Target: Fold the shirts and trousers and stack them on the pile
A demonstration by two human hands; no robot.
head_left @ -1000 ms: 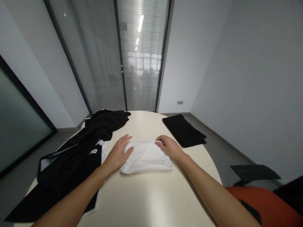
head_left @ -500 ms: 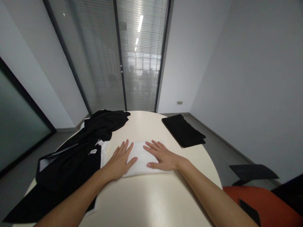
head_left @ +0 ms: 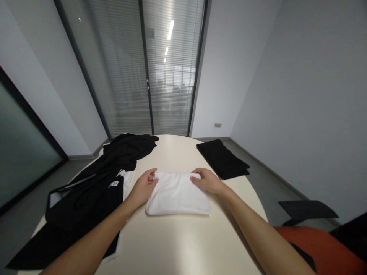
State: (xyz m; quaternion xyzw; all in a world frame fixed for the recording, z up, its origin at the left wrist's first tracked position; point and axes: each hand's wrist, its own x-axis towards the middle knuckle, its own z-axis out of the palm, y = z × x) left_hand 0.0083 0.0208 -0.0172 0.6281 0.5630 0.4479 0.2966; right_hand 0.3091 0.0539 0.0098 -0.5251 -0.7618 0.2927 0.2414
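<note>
The folded white cloth lies on the pale surface, between the heap of dark clothes and the folded black cloth; the left hand pinches its far left corner, the right hand its far right corner, fingers narrow on the fabric; an uneven pull could skew the fold; gripping only the top layer could part the layers; slack beside the left thumb could set into creases.

L hand & R hand both in thumb-finger pinch, bare arms stretched fwd
</note>
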